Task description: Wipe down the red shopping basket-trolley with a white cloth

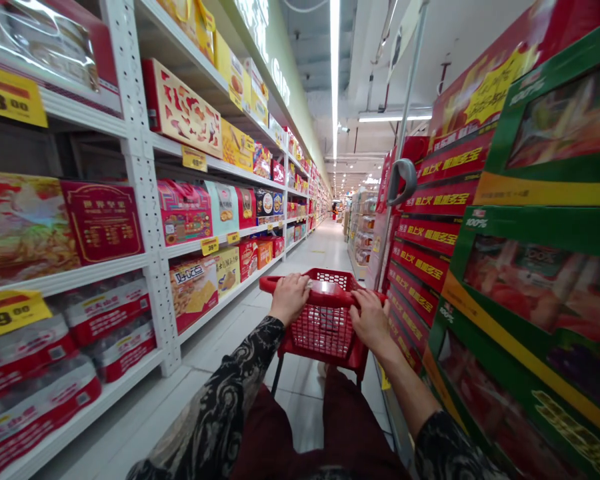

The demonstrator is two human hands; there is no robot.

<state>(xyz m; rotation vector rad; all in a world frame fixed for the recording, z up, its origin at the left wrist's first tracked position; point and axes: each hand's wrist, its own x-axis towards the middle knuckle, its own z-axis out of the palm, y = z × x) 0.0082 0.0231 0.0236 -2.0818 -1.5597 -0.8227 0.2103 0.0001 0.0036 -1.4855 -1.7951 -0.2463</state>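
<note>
Both of my hands grip the handle of a red shopping cart (325, 330) in front of my legs. My left hand (291, 297) is wrapped over the left end of the handlebar, with something small and whitish by its fingers that I cannot make out. Over the right end of the bar curl the fingers of my right hand (371, 319). The cart's basket is a red plastic lattice, and no goods show through it.
White shelves (145, 200) with boxed gifts and yellow price tags line the left side. Stacked red cartons (425, 240) and green juice boxes (535, 267) stand close on the right, beside a metal pole (405, 100). A tiled aisle floor (317, 250) runs ahead.
</note>
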